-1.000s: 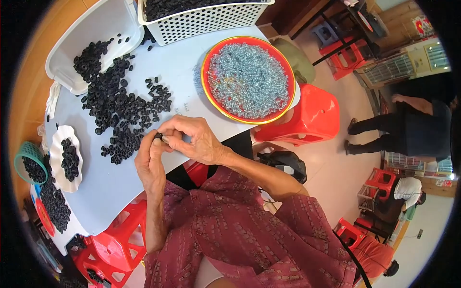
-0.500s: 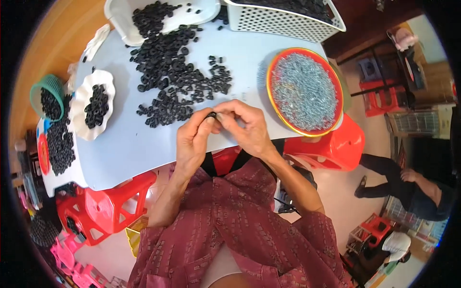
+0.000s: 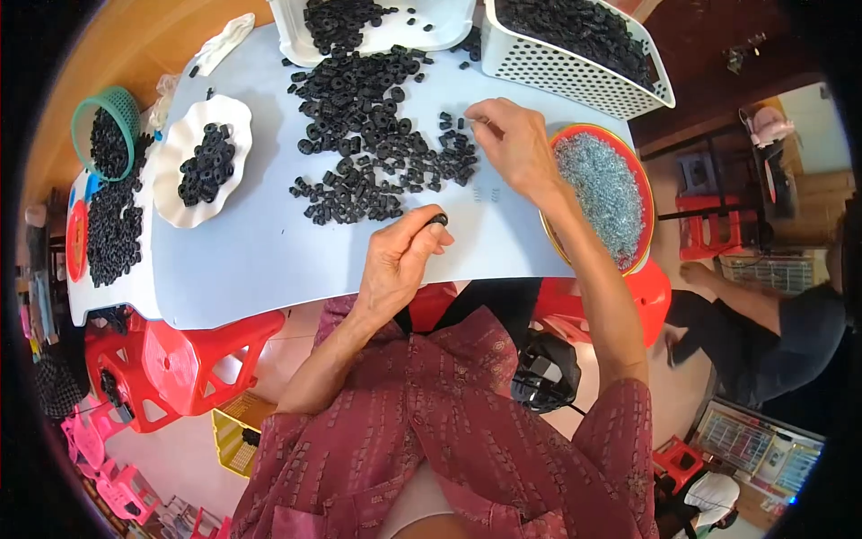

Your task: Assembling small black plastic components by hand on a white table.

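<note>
One black part [image 3: 438, 219] pinched between thumb and forefinger of the left hand [image 3: 398, 256], just on the near side of the loose black pile [image 3: 359, 108]. Right hand [image 3: 516, 148] is at the pile's right edge, thumb and forefinger bent toward the stray pieces there; can't tell if they've got one or are only next to it.

Everything else relative to the pile, all on or by the blue-grey table [image 3: 251, 278]. Far side: white tray [image 3: 431, 36], more black parts in it, spilling into the pile. Far right: white perforated basket [image 3: 575, 76], full of black parts, close beyond the right hand. Right: red bowl [image 3: 648, 211] with yellow rim, heaped with small silvery pieces [image 3: 597, 184]; right forearm cuts across its left edge. A few similar bits [image 3: 486, 194] lie between pile and bowl. Left: white wavy-edged dish [image 3: 235, 112] holding black parts; farther left, green basket [image 3: 126, 103] tipped on its side, black parts inside.
</note>
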A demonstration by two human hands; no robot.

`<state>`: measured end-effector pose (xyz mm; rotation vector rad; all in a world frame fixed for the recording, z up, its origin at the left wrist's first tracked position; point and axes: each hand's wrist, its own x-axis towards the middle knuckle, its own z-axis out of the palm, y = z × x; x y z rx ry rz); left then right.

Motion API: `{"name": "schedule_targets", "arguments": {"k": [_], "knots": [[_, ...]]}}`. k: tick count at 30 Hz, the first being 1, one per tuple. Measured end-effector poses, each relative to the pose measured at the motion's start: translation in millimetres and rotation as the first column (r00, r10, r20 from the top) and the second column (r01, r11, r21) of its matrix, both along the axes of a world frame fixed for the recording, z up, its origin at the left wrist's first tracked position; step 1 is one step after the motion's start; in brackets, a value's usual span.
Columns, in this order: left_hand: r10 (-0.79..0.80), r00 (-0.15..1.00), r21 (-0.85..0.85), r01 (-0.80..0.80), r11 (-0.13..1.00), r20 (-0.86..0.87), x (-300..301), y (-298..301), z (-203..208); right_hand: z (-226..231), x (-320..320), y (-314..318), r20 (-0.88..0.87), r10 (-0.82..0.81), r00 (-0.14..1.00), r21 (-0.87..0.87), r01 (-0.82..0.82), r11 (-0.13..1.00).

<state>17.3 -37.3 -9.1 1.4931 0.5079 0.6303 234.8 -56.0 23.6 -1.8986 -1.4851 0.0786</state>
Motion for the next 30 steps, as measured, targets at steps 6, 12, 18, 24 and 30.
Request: {"name": "schedule_targets", "arguments": {"k": [6,12,18,24,30], "knots": [[0.002,0.999,0.004,-0.002,1.0,-0.043,2.1,-1.4,-0.6,-23.7,14.2,24.3,0.107,0.021,0.994,-0.118,-0.008,0.993],[0.024,0.999,0.001,-0.024,1.0,-0.028,-0.3,1.1,-2.8,-10.9,1.0,40.1,0.065,-0.032,0.997,-0.331,0.052,0.942],[0.01,0.999,0.012,-0.009,1.0,-0.04,2.4,-2.1,1.8,-0.8,-13.1,15.0,-0.062,-0.01,0.998,-0.014,0.009,1.0],[0.022,0.996,0.087,-0.014,0.996,-0.09,1.7,-3.2,2.8,-5.9,-72.6,-38.8,-0.422,0.114,0.9,0.337,0.039,0.941],[0.037,0.997,0.06,-0.033,0.998,-0.071,0.8,-4.7,1.6,-36.1,-88.5,-67.3,-0.718,0.107,0.688,0.333,0.205,0.92]]}}
